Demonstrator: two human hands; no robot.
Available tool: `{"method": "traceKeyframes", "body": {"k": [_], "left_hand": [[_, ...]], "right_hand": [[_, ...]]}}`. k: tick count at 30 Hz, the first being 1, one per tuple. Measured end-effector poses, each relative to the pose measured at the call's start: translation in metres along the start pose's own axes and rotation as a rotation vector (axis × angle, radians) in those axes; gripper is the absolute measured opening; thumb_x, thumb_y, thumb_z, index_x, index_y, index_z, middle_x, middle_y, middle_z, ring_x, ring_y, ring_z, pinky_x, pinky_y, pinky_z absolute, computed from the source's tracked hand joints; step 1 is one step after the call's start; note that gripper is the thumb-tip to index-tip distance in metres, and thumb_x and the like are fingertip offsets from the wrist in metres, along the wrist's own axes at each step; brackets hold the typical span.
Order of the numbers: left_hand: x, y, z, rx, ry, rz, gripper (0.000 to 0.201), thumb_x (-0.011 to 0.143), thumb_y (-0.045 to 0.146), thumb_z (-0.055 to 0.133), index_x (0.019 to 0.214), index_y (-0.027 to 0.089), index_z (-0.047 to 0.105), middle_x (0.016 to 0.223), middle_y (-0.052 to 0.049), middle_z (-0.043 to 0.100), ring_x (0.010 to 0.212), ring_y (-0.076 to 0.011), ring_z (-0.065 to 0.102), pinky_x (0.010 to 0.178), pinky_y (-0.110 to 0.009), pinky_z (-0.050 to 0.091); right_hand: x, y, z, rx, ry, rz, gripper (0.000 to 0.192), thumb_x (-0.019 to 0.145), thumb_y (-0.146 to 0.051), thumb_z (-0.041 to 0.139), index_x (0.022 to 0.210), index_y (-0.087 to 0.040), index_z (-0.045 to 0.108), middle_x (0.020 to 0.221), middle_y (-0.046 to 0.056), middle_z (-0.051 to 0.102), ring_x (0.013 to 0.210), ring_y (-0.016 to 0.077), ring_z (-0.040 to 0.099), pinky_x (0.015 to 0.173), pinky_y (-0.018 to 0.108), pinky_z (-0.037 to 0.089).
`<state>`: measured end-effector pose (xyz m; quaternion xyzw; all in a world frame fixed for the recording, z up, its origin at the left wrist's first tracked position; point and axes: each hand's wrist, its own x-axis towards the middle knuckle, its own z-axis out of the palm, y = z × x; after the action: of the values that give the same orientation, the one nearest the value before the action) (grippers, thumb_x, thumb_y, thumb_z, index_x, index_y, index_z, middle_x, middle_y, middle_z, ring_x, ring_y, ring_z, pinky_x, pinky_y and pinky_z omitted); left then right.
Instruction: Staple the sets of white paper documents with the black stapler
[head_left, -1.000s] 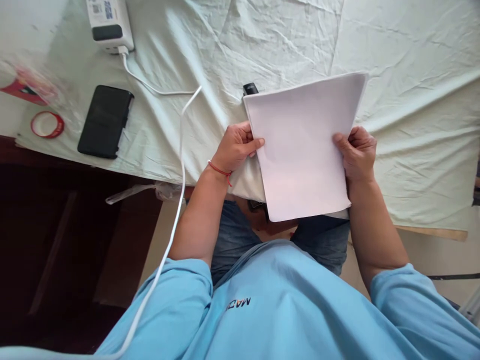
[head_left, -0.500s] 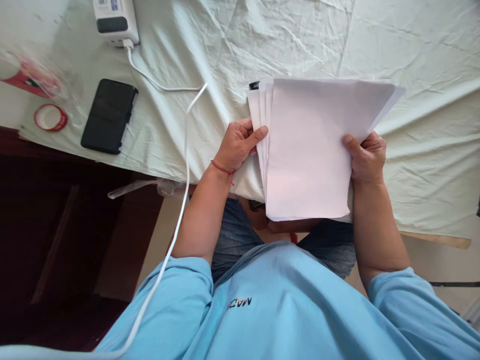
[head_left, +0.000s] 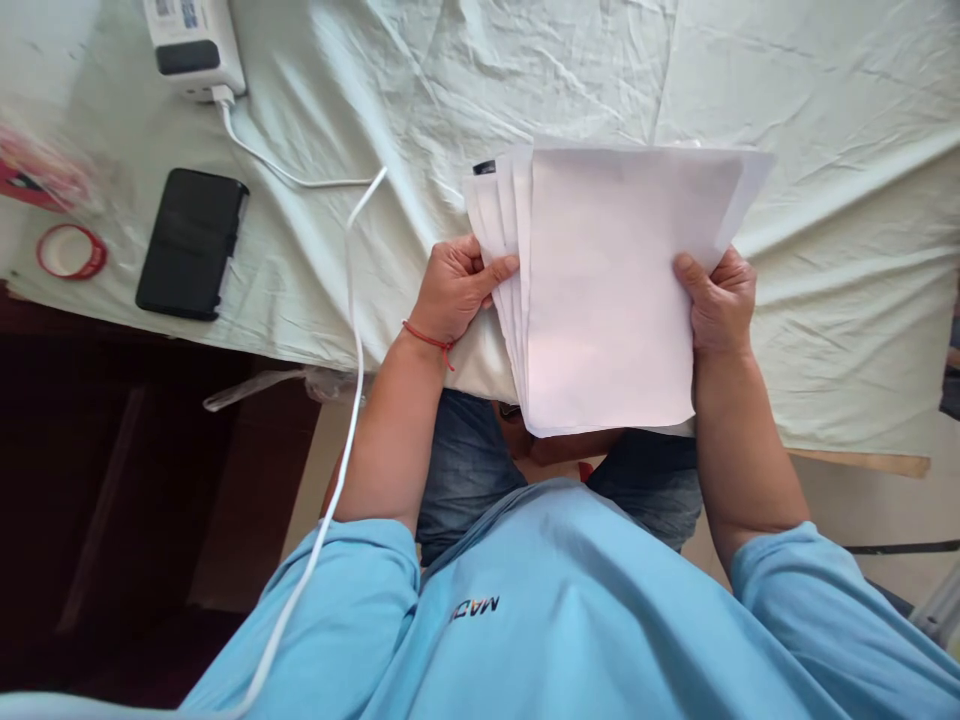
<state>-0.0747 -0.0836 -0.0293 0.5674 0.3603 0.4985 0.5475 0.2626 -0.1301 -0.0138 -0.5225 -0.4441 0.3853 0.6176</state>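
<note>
Both hands are gripping a fanned sheaf of paper (head_left: 607, 290) above the bench (head_left: 825, 200) edge: left hand (head_left: 454, 295) pinching the left margin, right hand (head_left: 716, 300) clamping the right. Sheets look light, limp and slippery; side edges are probably offering the surest hold.

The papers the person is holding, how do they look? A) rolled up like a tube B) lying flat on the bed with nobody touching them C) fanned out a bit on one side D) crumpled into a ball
C: the papers show several stepped edges by the left hand, while the right hand grips the other side, holding them above the pale sheet.
</note>
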Motion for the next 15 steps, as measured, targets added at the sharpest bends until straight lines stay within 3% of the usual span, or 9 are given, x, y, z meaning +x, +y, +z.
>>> {"method": "traceKeyframes", "body": {"k": [3, 8, 11, 15], "left_hand": [[0.000, 0.002, 0.002, -0.024, 0.021, 0.008, 0.052, 0.099, 0.068, 0.078, 0.078, 0.021, 0.067, 0.057, 0.005, 0.054, 0.048, -0.0092, 0.060, 0.045, -0.023, 0.053], [0.000, 0.009, 0.005, -0.031, 0.012, -0.002, 0.053, 0.098, 0.070, 0.076, 0.079, 0.021, 0.065, 0.057, 0.006, 0.051, 0.041, -0.0053, 0.047, 0.040, -0.022, 0.042], [-0.001, 0.011, 0.005, 0.004, 0.010, -0.022, 0.050, 0.098, 0.068, 0.077, 0.079, 0.022, 0.066, 0.057, 0.005, 0.051, 0.044, -0.0073, 0.051, 0.045, -0.025, 0.048], [-0.002, 0.005, 0.001, 0.024, 0.047, 0.003, 0.047, 0.095, 0.068, 0.081, 0.082, 0.025, 0.068, 0.056, 0.004, 0.050, 0.060, -0.0150, 0.068, 0.059, -0.031, 0.062]], "right_hand": [[0.002, 0.003, -0.004, -0.013, -0.035, 0.009, 0.036, 0.076, -0.059, 0.101, 0.100, -0.041, 0.081, 0.108, 0.000, 0.085, 0.103, 0.0294, 0.080, 0.089, 0.049, 0.072], [0.004, 0.002, -0.004, -0.051, -0.035, -0.001, 0.036, 0.078, -0.062, 0.099, 0.099, -0.041, 0.078, 0.105, 0.000, 0.084, 0.110, 0.0310, 0.080, 0.089, 0.049, 0.071], [0.002, 0.000, -0.002, -0.103, 0.044, -0.031, 0.037, 0.076, -0.063, 0.099, 0.094, -0.039, 0.078, 0.098, 0.001, 0.082, 0.105, 0.0316, 0.079, 0.084, 0.049, 0.071], [-0.001, -0.001, -0.005, -0.131, 0.070, -0.052, 0.036, 0.076, -0.062, 0.101, 0.086, -0.036, 0.078, 0.089, 0.001, 0.078, 0.098, 0.0305, 0.078, 0.079, 0.045, 0.069]]}}
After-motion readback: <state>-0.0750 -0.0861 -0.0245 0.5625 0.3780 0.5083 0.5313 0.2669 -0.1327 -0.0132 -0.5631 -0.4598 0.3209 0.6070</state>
